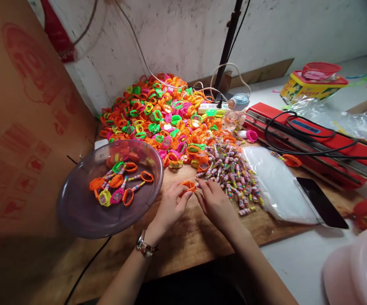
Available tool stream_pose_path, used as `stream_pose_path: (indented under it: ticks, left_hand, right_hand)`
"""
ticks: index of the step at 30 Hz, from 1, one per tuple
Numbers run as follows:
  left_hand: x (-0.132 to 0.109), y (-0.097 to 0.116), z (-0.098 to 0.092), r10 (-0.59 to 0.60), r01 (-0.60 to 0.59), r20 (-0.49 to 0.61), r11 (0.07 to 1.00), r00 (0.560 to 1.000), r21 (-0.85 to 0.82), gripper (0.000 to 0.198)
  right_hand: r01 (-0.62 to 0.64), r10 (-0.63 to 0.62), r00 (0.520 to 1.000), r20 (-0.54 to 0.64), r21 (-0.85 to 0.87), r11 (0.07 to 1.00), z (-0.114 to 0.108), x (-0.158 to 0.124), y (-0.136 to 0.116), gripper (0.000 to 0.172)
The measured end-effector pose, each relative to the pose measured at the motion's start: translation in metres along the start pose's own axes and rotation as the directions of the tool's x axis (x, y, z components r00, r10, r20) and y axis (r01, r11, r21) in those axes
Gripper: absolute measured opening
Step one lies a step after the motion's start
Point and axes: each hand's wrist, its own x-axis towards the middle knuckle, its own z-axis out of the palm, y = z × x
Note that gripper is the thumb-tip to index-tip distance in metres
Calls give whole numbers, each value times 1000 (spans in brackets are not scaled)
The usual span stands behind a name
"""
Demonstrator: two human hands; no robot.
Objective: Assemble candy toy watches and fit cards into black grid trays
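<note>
What worries me most is a slip: the orange toy watch (188, 185) is a thin loop held only by the fingers of my left hand (170, 203), so a hard push from the right could spring it loose. It sits over the near part of the wooden table (183, 241), between the purple bowl (75, 214) on the left and the pile of small wrapped rolls (234, 173) on the right. That pile lies just beside my right hand (217, 202), and a careless sweep of the knuckles could scatter it. The far heap of toy watches (164, 114) might shed a few pieces if knocked (they look light and slippery).

My hands nearly meet at the watch. My left thumb and fingers are closed on it; my right fingers are bent and bunched at its right end (whether they pinch anything, I cannot tell). Both forearms slant inward from the near side.
</note>
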Motion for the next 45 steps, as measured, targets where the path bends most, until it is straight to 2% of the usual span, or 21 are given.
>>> stream_pose_path:
  ticks: [4,8,12,14,16,17,18,20,22,23,25,27,28,29,30,32,35,39,41,43,45]
  left_hand:
    - [0,0,3,-138,138,7,989,990,-57,20]
    - [-2,-2,6,-173,174,30,984,984,-46,21]
    - [-11,4,1,-174,174,51,985,983,-2,17]
    - [-19,11,-10,-127,123,39,989,991,83,17]
    - [-27,18,-29,-44,71,-111,963,993,260,17]
    - [-30,21,-41,10,84,-241,923,970,376,17]
    - [-32,24,-52,65,140,-377,860,924,491,18]
    - [-31,28,-70,167,306,-566,703,807,643,25]
    - [-25,30,-71,261,352,-596,607,760,713,34]
    - [-20,29,-63,314,298,-564,603,764,740,35]
    - [-5,22,-37,420,78,-442,649,792,757,33]
    - [17,10,-3,402,-112,-280,720,872,685,38]
    - [31,2,12,298,-89,-231,769,926,633,42]
    - [45,-6,24,138,27,-240,815,961,578,47]
    - [59,-14,33,-2,153,-282,843,959,516,49]
    - [83,-28,40,-110,264,-343,856,933,445,48]
    - [98,-38,35,-140,280,-384,899,912,336,41]
    - [81,-37,29,-173,209,-355,976,919,64,36]
    - [67,-33,30,-221,188,-358,974,907,-124,38]
    - [56,-30,33,-306,190,-346,924,887,-332,37]
    - [49,-27,34,-398,207,-273,820,876,-533,33]
  right_hand:
    - [118,-109,993,54,-218,969,-8,3,0,23]
    - [270,-265,963,53,-226,936,-12,4,4,14]
    - [284,-300,953,-43,-218,934,-6,-2,-6,23]
    - [256,-267,962,-62,-142,956,-3,-3,-13,21]
    - [195,-197,980,-16,-73,978,-2,-1,-13,13]
    - [145,-144,989,25,-70,987,-2,2,-9,19]
    - [82,-76,995,67,-102,991,-2,5,-2,27]
    - [-48,82,987,138,-234,971,0,13,17,40]
    - [-113,194,960,202,-354,928,4,22,39,42]
    - [-113,216,948,232,-388,915,6,27,49,39]
    - [-74,199,939,280,-402,913,11,37,64,30]
    - [-34,161,942,294,-395,918,16,44,74,26]
    - [-18,143,945,295,-389,921,18,47,76,26]
    - [-2,126,947,297,-384,923,19,49,78,26]
    - [11,110,948,298,-378,926,20,50,79,27]
    - [25,88,952,293,-362,932,22,48,79,30]
    - [19,72,961,266,-325,946,25,40,72,33]
    - [-40,90,974,208,-233,972,28,26,60,33]
    - [-99,128,978,167,-170,980,29,20,59,36]
    - [-166,177,978,115,-93,982,30,15,60,39]
    - [-227,227,972,56,-6,974,27,12,59,39]
